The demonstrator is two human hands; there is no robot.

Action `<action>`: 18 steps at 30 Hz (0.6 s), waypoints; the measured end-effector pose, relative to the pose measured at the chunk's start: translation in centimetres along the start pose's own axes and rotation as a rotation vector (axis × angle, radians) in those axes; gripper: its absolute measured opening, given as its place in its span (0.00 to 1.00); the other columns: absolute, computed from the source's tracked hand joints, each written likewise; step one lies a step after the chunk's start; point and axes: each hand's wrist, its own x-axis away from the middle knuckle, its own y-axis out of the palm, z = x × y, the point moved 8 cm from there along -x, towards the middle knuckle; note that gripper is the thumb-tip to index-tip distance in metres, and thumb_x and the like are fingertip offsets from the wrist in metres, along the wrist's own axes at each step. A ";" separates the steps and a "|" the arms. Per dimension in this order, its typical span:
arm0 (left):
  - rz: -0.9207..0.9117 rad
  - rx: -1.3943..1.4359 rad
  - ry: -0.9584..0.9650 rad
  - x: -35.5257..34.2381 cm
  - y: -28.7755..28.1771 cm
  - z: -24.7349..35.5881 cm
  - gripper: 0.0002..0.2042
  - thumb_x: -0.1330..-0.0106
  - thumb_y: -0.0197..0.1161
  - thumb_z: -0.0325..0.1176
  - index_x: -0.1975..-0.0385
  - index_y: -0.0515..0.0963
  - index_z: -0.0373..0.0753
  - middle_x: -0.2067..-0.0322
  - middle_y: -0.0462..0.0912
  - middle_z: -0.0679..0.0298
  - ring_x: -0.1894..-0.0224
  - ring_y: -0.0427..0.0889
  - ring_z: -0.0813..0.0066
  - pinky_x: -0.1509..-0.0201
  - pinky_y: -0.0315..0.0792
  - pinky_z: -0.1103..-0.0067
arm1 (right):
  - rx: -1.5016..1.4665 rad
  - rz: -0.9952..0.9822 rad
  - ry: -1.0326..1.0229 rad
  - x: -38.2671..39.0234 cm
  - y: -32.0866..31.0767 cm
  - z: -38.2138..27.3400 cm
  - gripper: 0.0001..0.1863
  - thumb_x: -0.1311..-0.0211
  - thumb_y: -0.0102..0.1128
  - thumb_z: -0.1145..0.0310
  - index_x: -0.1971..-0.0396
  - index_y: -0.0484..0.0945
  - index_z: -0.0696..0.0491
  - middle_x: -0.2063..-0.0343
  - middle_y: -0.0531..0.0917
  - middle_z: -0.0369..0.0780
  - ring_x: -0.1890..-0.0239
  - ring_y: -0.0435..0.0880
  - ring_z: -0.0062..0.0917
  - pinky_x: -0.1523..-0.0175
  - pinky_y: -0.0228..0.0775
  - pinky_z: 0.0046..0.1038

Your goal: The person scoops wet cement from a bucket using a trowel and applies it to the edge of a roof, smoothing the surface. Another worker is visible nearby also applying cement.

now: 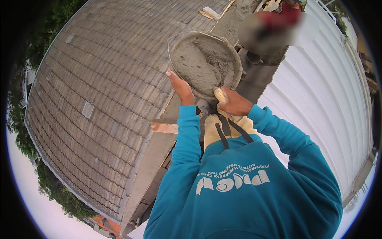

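Observation:
A round bucket [238,65] in front of me is filled with wet grey mortar [193,61]. Its thin wire handle [168,44] loops out on the left side. My left hand [182,88] lies with stretched fingers against the bucket's near left side. In my closed right hand [235,102], at the near right of the rim, is the pale handle of a trowel [219,95]. A grey, mortar-smeared piece [205,106], which looks like the trowel's blade, shows just below the bucket.
A tiled roof [99,87] slopes away on the left; white corrugated roofing [322,91] lies on the right. A brick-coloured block [164,127] sits by my left forearm. At the upper right, a person in red [288,14] is partly blurred, near a dark container [253,58].

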 end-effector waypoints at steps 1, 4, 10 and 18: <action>-0.007 0.003 0.006 -0.1 -0.1 -0.3 0.46 0.27 0.30 0.68 0.26 0.46 0.28 0.25 0.45 0.45 0.22 0.45 0.52 0.20 0.42 0.63 | -0.053 -0.001 0.000 -0.3 0.3 0.8 0.28 0.39 0.57 0.67 0.45 0.59 0.67 0.75 0.79 0.48 0.78 0.81 0.27 0.67 0.74 0.33; -0.015 0.017 0.023 -0.7 -0.4 -1.1 0.46 0.27 0.30 0.68 0.26 0.46 0.28 0.25 0.45 0.45 0.22 0.44 0.52 0.20 0.42 0.63 | -0.223 -0.039 -0.024 -0.5 0.5 1.9 0.32 0.38 0.58 0.67 0.40 0.57 0.67 0.73 0.79 0.44 0.80 0.78 0.24 0.71 0.72 0.29; -0.051 0.032 0.040 -0.8 -0.6 -0.8 0.45 0.27 0.28 0.68 0.26 0.50 0.29 0.26 0.52 0.47 0.25 0.53 0.53 0.22 0.49 0.64 | -0.448 -0.095 -0.160 1.1 1.0 1.8 0.30 0.35 0.59 0.67 0.39 0.58 0.62 0.72 0.77 0.39 0.83 0.75 0.19 0.75 0.69 0.23; 0.116 0.019 -0.078 -0.2 -1.4 -1.4 0.46 0.29 0.29 0.71 0.27 0.54 0.31 0.30 0.59 0.46 0.31 0.65 0.53 0.27 0.63 0.63 | -0.355 -0.022 -0.281 2.3 0.8 2.0 0.27 0.35 0.57 0.67 0.41 0.60 0.59 0.73 0.76 0.39 0.85 0.75 0.19 0.76 0.69 0.26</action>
